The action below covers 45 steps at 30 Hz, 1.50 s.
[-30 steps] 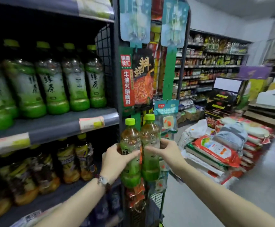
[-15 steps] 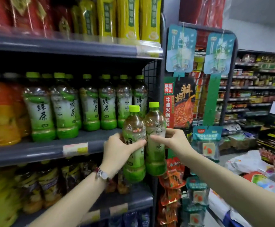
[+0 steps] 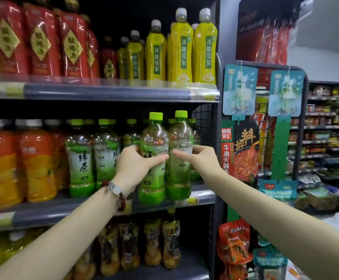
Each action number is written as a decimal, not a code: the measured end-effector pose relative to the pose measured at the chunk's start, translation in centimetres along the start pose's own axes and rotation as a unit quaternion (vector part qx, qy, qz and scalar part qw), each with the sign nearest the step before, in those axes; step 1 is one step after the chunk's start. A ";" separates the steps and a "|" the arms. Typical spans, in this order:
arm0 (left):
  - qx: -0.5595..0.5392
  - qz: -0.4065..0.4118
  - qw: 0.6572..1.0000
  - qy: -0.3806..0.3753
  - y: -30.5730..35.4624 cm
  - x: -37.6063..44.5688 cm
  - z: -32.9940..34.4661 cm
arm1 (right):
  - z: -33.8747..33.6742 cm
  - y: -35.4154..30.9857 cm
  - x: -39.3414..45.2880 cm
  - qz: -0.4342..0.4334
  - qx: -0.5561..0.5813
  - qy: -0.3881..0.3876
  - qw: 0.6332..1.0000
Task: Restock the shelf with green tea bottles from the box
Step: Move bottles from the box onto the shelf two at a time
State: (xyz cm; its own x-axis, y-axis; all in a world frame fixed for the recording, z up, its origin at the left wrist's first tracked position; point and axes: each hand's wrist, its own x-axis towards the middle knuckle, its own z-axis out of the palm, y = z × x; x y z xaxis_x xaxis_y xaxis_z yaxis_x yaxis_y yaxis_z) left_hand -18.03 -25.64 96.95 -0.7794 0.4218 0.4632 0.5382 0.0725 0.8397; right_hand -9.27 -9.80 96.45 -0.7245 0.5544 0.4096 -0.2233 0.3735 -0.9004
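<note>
Two green tea bottles with lime caps are held upright side by side at the front edge of the middle shelf (image 3: pixel 104 211). My left hand (image 3: pixel 136 164) is wrapped around the left green tea bottle (image 3: pixel 153 178). My right hand (image 3: pixel 199 158) grips the right green tea bottle (image 3: pixel 179 178). Their bases are level with the shelf lip, near its right end. Behind and to the left stand more green tea bottles in a row (image 3: pixel 80 158). The box is not in view.
Orange drink bottles (image 3: pixel 35 162) fill the middle shelf's left part. Red and yellow bottles (image 3: pixel 179 51) stand on the shelf above, dark tea bottles (image 3: pixel 150 243) below. A wire side panel (image 3: pixel 203 122) closes the shelf's right end; a hanging snack rack (image 3: pixel 265 126) stands beside it.
Both hands have carried the two bottles up and leftward, from beside the shelf end to the front of the middle shelf. The view has swung up and left toward the shelves.
</note>
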 end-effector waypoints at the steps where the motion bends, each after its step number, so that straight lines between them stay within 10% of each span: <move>1: -0.002 0.002 1.000 0.012 0.0 0.4 -0.2 | 0.4 -0.3 0.3 -0.001 0.000 0.004 1.000; 18: 0.030 0.010 0.992 0.121 -3.8 2.5 -0.7 | 5.9 2.0 3.4 -0.022 -0.015 0.047 0.999; 45: 0.166 -0.053 0.982 0.072 -6.8 3.0 -1.1 | 8.2 4.6 3.4 -0.022 -0.190 0.014 0.981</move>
State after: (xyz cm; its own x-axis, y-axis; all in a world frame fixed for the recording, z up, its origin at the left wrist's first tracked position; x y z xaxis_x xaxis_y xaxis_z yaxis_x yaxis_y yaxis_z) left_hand -24.37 -25.89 92.96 -0.8615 0.2648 0.4332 0.5072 0.4098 0.7582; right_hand -18.14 -12.32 92.51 -0.6998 0.5502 0.4557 0.0093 0.6448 -0.7643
